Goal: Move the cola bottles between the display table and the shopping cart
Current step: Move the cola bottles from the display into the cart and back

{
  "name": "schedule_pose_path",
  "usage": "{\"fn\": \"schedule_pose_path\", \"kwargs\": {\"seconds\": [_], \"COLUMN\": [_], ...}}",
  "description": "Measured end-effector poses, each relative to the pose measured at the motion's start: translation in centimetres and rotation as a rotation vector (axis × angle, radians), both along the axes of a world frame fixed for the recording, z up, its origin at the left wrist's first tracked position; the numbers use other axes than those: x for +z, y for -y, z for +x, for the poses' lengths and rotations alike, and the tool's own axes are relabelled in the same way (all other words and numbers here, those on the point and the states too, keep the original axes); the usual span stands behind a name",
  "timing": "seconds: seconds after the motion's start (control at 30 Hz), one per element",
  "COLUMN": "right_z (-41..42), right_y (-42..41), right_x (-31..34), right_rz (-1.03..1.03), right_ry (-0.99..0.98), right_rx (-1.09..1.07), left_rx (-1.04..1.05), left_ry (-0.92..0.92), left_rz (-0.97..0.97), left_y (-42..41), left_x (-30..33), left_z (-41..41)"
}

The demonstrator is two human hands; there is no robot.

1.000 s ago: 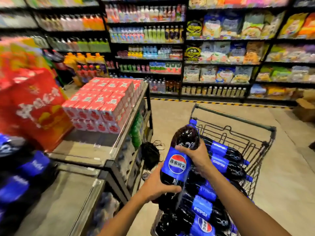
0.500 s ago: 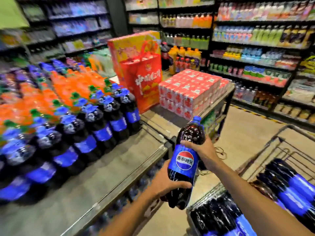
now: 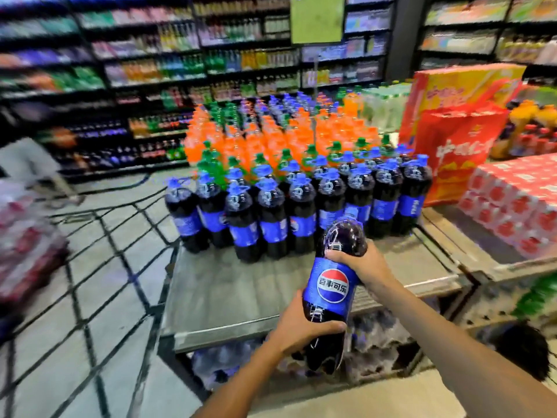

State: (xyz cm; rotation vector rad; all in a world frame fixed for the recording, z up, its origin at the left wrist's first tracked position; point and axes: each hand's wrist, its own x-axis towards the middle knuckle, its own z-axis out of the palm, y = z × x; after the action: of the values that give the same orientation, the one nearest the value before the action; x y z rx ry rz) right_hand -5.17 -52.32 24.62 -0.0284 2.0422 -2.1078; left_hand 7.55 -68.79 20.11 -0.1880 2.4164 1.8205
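Gripping one cola bottle with both hands, left hand wrapped low, right hand clasping its shoulder, above the display table. Just beyond the right hand stand rowed cola bottles.

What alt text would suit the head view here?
Two hands hold a cola bottle over the bare front of a display table: left hand low, right hand near the shoulder. Behind stand cola bottles, then orange ones.
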Motion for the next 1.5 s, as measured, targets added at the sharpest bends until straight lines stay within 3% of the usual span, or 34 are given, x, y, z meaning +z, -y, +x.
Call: {"fn": "schedule_pose_path", "kwargs": {"seconds": [0.3,0.7,0.87,1.03,1.33,1.5], "right_z": [0.3,-7.4,-11.4,-14.5,-18.0,-19.5], "right_y": [17.8,30.1,32.8,35.2,40.8,41.9], "right_x": [1.5,1.8,2.6,4.2,5.8,5.9], "right_rz": [0.018,0.051,0.087,0.260,0.445,0.659], "right_ry": [-0.022,-0.106,-0.121,-0.248,-0.338,-0.401], "right_rx": [0.272,0.464,0.522,0.609,0.385,0.388], "left_rx": [0.309,0.562,0.573,0.533,0.433,0.425], "left_ry": [-0.023,-0.062,-0.107,-0.195,-0.236,-0.262], "left_rz": [0.014,-0.034,-0.003,0.008,-0.007,-0.059], "left_y": [13.4,22.2,24.5,26.4,33.2,35.3], "left_x": [-0.1,-1.2,-1.1,-1.0,-3.3,-6.1], "left_z": [4.5,-1.8,-5.7,-9.9,-16.8,-20.0]}}
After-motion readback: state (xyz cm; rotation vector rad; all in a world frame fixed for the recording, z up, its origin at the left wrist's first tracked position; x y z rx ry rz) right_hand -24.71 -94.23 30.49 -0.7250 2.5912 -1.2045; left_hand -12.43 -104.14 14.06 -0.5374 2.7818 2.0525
